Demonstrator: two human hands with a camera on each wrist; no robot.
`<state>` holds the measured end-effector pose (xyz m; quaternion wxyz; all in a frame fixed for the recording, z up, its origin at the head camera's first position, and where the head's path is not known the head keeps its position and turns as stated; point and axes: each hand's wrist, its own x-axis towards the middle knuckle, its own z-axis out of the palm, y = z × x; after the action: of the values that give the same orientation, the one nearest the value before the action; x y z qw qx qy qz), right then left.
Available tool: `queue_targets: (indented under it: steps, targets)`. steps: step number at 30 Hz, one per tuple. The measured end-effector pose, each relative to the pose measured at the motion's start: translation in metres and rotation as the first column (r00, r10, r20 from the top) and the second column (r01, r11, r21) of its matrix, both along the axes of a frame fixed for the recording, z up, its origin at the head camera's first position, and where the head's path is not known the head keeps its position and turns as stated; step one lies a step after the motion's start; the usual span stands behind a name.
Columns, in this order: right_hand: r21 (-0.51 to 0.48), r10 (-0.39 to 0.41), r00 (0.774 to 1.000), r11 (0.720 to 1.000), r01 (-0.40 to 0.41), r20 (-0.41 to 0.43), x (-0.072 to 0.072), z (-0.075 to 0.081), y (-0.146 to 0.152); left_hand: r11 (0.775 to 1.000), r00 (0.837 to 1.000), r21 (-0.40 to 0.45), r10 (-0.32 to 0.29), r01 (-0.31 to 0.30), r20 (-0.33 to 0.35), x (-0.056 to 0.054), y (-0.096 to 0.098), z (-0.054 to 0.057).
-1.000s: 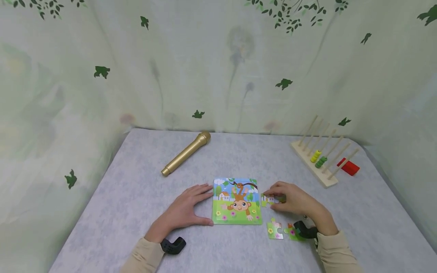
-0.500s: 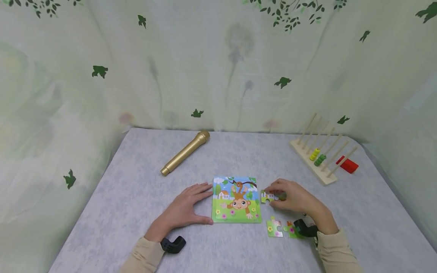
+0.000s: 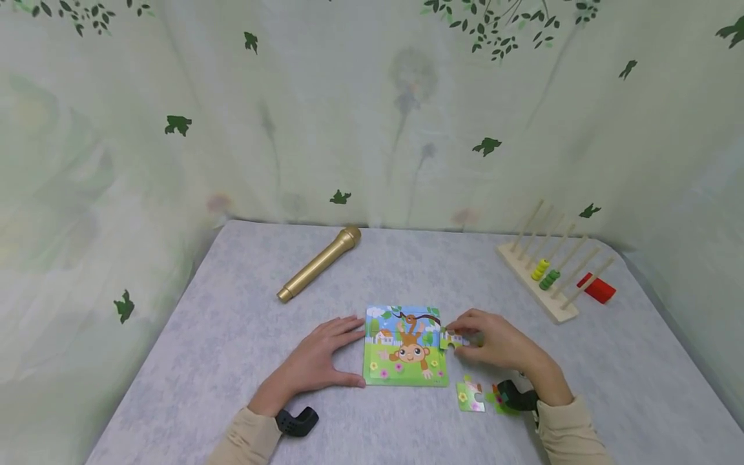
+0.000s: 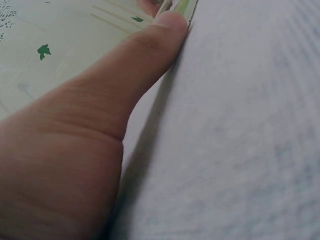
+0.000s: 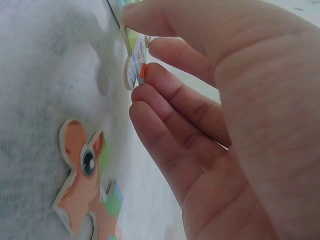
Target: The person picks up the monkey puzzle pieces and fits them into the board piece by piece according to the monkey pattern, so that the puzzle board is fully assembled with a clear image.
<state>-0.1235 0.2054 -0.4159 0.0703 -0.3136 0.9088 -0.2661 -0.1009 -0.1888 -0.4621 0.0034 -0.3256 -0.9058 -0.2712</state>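
Note:
A square monkey picture puzzle board [image 3: 405, 371] lies flat in the middle of the table in the head view. My left hand [image 3: 316, 358] rests along its left side, thumb and fingertips touching the edge. In the left wrist view the thumb [image 4: 145, 45] reaches out to the board's edge. My right hand [image 3: 494, 339] pinches a small puzzle piece [image 3: 450, 340] between thumb and fingers, at the board's right edge. The right wrist view shows that puzzle piece [image 5: 135, 60] tilted off the table. Another puzzle piece [image 5: 82, 175] with a monkey's eye lies below the hand.
Two loose puzzle pieces lie near the right wrist; one [image 3: 471, 395] shows fully, the other [image 3: 500, 402] is partly covered by the wrist camera. Behind stand a gold microphone [image 3: 320, 263] and a wooden peg rack [image 3: 537, 284] with yellow and green beads. A red block [image 3: 597, 288] lies beside the rack.
My right hand has shifted slightly left with the puzzle piece, which now meets the board's right edge. The left hand stays at the board. The head view has tilted a little.

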Motion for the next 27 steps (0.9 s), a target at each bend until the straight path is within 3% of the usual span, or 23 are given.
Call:
queue_targets:
  steps: [20,27]
  targets:
    - [0.020,0.041,0.998,0.999,-0.040,-0.036,-0.005,0.005,-0.024,1.000,1.000,0.003,-0.008,0.008,0.007,0.000,0.005,-0.003]
    - [0.024,0.049,0.998,0.999,-0.048,-0.033,-0.009,0.008,-0.036,1.000,0.999,0.015,0.026,-0.026,0.019,0.001,0.003,-0.001]
